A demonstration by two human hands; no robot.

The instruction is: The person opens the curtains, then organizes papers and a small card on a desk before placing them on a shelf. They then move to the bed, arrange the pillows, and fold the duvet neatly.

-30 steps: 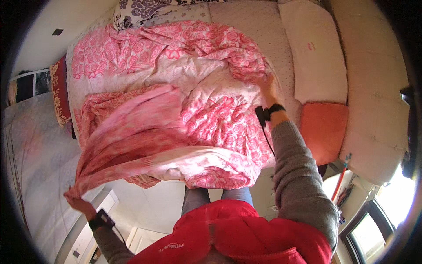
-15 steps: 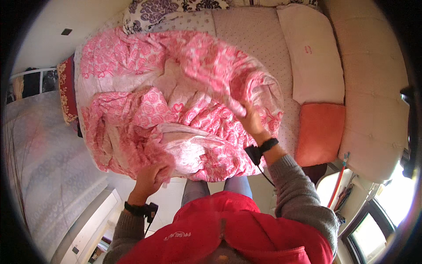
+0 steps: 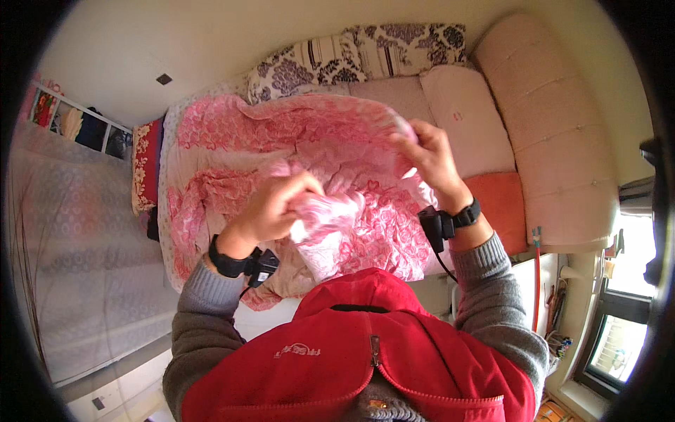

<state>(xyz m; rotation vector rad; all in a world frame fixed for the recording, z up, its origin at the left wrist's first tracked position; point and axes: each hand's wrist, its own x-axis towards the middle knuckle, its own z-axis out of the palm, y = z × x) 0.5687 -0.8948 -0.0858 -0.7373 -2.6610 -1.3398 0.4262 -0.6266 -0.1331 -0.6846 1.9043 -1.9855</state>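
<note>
A pink and white quilt [image 3: 239, 133] with a rose pattern lies rumpled across the bed. My left hand [image 3: 274, 206] is closed round a bunched part of it, raised above the near half. Higher up on the right, my right hand [image 3: 434, 160] grips another edge, and the cloth stretches away from it toward the far left. Between my hands the fabric sags in loose folds, slightly blurred by motion. The lower part of the quilt hangs near the bed's front side, partly hidden behind my red vest.
Patterned pillows [image 3: 411, 49] line the wall side. A pale pillow [image 3: 464, 116] and an orange cushion [image 3: 498, 211] lie by the padded headboard [image 3: 562, 141]. A red folded cloth [image 3: 146, 165] sits at the bed's left end, beside a translucent curtain [image 3: 84, 246]. A window [image 3: 615, 344] is at lower right.
Both hands have risen, lifting the quilt's edges off the bed; my left hand also moved away from my body. The view has tilted up, bringing more pillows and wall into sight.
</note>
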